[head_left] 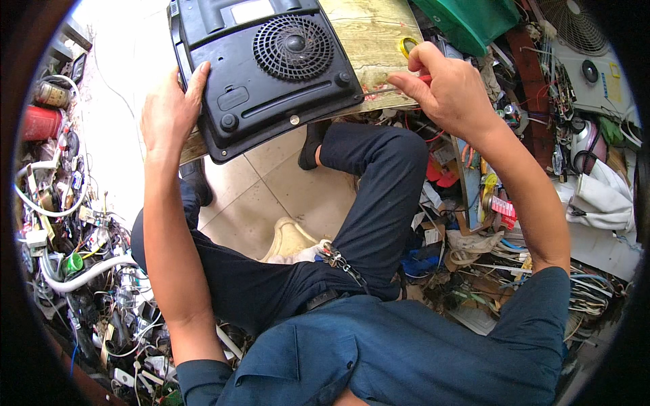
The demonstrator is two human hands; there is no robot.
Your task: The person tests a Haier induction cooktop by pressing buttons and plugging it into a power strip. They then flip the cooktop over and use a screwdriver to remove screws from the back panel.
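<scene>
A black plastic appliance (pixel 223 81) lies underside up on a worn wooden board (pixel 386 40), showing a round fan grille, feet and a small metal disc near its lower edge. My left hand (pixel 169 111) grips its left side, thumb over the edge. My right hand (pixel 450 91), right of the appliance, holds a screwdriver with a red handle (pixel 424 79); its thin metal shaft points left toward the appliance's lower right corner, and I cannot tell whether it touches. A yellow ring-shaped item (pixel 407 47) lies on the board just beyond my right hand.
Piles of cables (pixel 84 216) and parts crowd the left, near a red container (pixel 40 123). On the right are a green plastic container (pixel 467 20), a fan guard (pixel 574 20), white cloth (pixel 599 196) and more clutter. My legs straddle pale floor tiles (pixel 257 176) below the board.
</scene>
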